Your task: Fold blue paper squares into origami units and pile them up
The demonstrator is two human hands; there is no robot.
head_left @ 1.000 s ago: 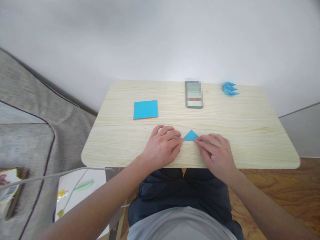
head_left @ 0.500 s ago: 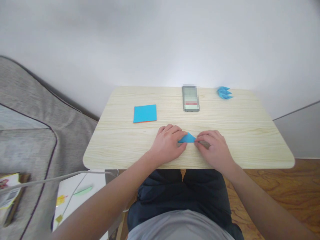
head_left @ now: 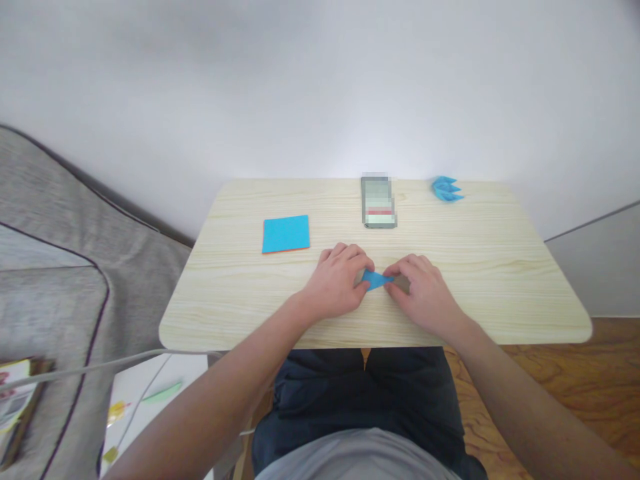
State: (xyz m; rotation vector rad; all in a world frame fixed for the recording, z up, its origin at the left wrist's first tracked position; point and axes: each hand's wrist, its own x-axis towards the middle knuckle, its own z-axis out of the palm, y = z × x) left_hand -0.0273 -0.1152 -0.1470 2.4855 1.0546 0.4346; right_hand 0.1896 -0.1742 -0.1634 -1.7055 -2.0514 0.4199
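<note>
A small folded piece of blue paper (head_left: 375,280) lies between my two hands near the table's front edge. Its narrow point faces right. My left hand (head_left: 341,280) pinches the wide left end between thumb and fingers, hiding part of it. At the narrow end, my right hand (head_left: 419,291) grips the tip between thumb and forefinger. Farther left on the table lies a stack of square paper (head_left: 286,235), blue on top with an orange edge showing below.
At the back of the light wooden table (head_left: 500,267) lies a blurred-out phone (head_left: 379,201). A folded blue paper piece with several points (head_left: 446,189) sits at the back right. A grey sofa (head_left: 140,267) and a pale cable (head_left: 125,360) are on the left.
The blue paper has gone from a triangle with a flat lower edge to a slimmer, pointed shape. My right hand has shifted slightly left. The view has tilted a little.
</note>
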